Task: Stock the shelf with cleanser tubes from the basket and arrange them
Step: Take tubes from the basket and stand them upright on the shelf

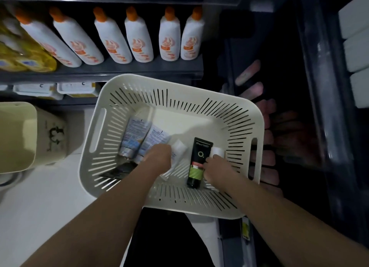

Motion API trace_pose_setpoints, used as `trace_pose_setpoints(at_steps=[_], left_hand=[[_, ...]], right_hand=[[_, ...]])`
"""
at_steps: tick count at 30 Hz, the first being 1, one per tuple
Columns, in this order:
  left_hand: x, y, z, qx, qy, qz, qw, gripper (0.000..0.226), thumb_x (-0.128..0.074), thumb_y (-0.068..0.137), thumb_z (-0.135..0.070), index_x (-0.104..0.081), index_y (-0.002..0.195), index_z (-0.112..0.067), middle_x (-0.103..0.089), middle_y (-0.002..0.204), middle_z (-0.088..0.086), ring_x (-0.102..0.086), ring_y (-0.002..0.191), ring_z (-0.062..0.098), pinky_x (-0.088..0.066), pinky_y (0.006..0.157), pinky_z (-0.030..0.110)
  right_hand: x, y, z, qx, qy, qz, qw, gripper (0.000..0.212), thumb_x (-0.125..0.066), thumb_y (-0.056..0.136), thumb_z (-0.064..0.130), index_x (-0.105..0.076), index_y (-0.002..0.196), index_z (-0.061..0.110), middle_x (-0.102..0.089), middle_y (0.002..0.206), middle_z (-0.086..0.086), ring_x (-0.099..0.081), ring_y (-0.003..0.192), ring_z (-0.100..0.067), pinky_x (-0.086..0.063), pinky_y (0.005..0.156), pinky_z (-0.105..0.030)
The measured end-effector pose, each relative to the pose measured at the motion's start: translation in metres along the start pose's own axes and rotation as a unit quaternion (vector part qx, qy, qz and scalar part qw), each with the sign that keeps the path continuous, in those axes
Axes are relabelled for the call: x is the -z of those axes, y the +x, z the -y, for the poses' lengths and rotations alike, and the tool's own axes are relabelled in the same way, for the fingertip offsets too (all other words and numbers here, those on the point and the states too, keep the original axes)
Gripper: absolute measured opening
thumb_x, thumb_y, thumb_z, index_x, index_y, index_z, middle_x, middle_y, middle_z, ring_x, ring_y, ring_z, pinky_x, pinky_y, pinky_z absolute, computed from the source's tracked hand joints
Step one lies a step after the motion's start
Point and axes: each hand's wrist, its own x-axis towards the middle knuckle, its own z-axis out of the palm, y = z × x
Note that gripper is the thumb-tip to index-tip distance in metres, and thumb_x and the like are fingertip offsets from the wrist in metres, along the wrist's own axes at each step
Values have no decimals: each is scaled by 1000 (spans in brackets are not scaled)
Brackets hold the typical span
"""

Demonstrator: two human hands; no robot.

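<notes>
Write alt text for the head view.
Both hands reach into a white slotted basket, the left hand over a white tube, the right hand beside a black-and-green tube. Two pale blue tubes lie in it too; orange-capped white bottles line the shelf behind.

Six white bottles with orange caps (137, 40) standing in a row up top, yellow bottles (26, 56) crowding beside them at far left, a cream bin (18, 136) sitting lower left, white boxes (357, 52) lining the right edge

Six orange-capped bottles (137, 40); one basket (139, 80); six tubes (199, 156).
</notes>
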Motion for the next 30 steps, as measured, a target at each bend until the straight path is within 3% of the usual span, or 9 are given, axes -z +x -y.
trace_pose_setpoints(at_steps=[4,8,12,15,18,22,24,27,30], left_hand=[[-5,6,-4,30,27,10,999,40,-64,86,-23,-57,123,-9,-55,127,13,-53,118,29,-49,88,39],[-11,7,-7,46,-31,31,998,46,-68,85,-33,-59,123,-9,-57,125,11,-58,112,28,-50,88,37],[-11,6,0,37,-141,22,989,53,-64,89,-26,-44,134,-6,-55,131,14,-56,116,29,-47,91,36],[-3,2,6,59,-208,18,976,61,-61,91,-26,-34,143,-9,-53,134,15,-54,117,31,-47,90,36],[4,-3,7,62,-220,19,973,63,-62,91,-26,-33,145,-12,-56,130,16,-57,111,32,-53,83,39],[10,-8,7,55,-231,-13,971,48,-63,89,-20,-49,135,-12,-60,125,14,-58,109,30,-49,87,37],[13,-13,7,70,-258,-47,963,45,-65,88,-19,-55,131,-17,-64,120,12,-61,104,28,-50,84,37],[24,-26,3,124,-275,-147,942,33,-69,84,-27,-63,116,-21,-69,104,7,-64,93,27,-53,76,37],[35,-41,-1,144,-302,-233,913,29,-70,82,-30,-64,106,-16,-69,98,8,-63,91,29,-52,74,36]], right_hand=[[-4,4,-15,35,3,-38,999,25,-59,91,25,-65,111,13,-65,115,-5,-54,107,-24,-40,88,-37],[-2,10,-18,58,15,-56,997,21,-58,92,28,-67,107,16,-67,111,-4,-56,105,-24,-40,90,-38],[1,13,-14,58,60,-68,994,25,-50,96,31,-64,111,17,-64,114,-5,-54,107,-25,-38,93,-40],[8,11,-12,86,23,-80,993,24,-55,92,23,-63,114,17,-60,118,-5,-53,108,-26,-41,90,-40],[8,18,-2,109,-15,-67,992,19,-61,89,21,-68,106,16,-61,114,-4,-54,105,-25,-45,89,-39],[1,24,6,69,33,-70,995,17,-59,92,30,-69,100,18,-67,107,-1,-59,99,-23,-42,83,-37],[7,19,1,55,75,-99,991,15,-58,91,16,-66,102,14,-66,108,-5,-60,100,-25,-43,82,-37],[21,6,-14,-32,270,-191,943,20,-56,87,6,-68,101,15,-67,103,-5,-61,97,-25,-43,77,-33],[25,-1,-26,-144,487,-282,814,14,-59,88,15,-72,91,15,-71,92,-4,-62,87,-24,-45,70,-31]])
